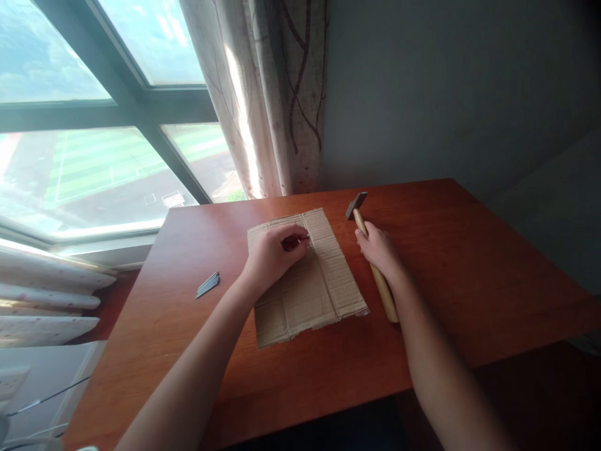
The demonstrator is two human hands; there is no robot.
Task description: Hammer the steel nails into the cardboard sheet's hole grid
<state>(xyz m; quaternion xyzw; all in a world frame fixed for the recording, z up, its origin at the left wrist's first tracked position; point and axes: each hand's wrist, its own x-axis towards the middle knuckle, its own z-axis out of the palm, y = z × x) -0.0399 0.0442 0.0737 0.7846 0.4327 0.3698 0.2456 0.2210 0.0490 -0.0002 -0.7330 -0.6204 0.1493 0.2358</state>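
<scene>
A flat piece of brown cardboard (310, 288) lies on the red-brown wooden table (469, 250). My left hand (275, 254) rests on the cardboard's upper part, fingers pinched on a small dark nail (303, 238). To the right of the cardboard my right hand (378, 247) is wrapped round the wooden handle of a hammer (370, 263), whose dark metal head (356, 205) lies on the table beyond the hand.
A small bundle of grey nails (207, 284) lies on the table to the left of the cardboard. A window (94, 125) and a patterned curtain (272, 94) stand behind the table, with a grey wall to the right.
</scene>
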